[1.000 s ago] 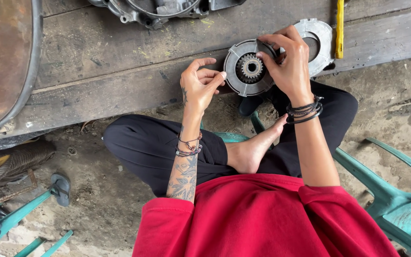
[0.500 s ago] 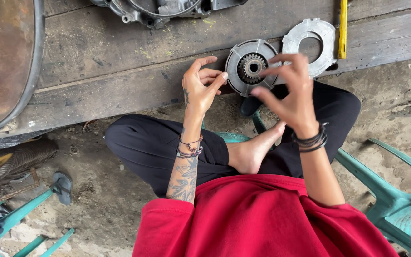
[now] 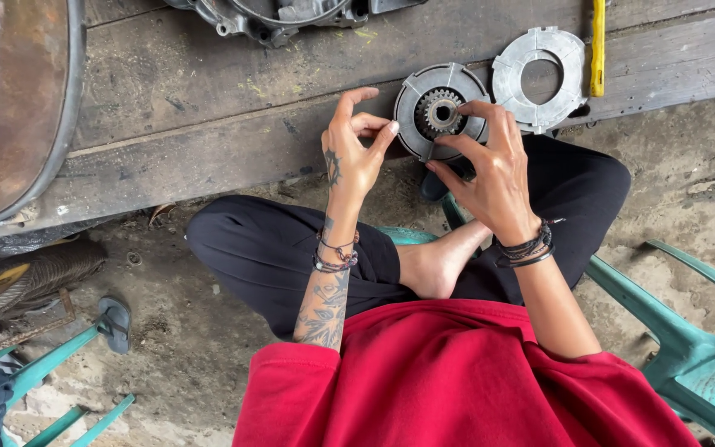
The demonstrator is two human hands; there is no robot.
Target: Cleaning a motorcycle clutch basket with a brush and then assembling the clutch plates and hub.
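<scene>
Resting on plank, clutch hub (image 3: 442,112) between both hands' fingers (image 3: 482,109) (right touching).

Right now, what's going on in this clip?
A person in a red top sits cross-legged on a green plastic chair at a wooden plank bench. The right hand touches the lower edge of a round metal hub with a toothed centre lying on the bench. The left hand hovers just beside it, fingers pinched, holding nothing I can make out. A flat grey metal ring plate lies to the hub's right, beside a yellow tool.
</scene>
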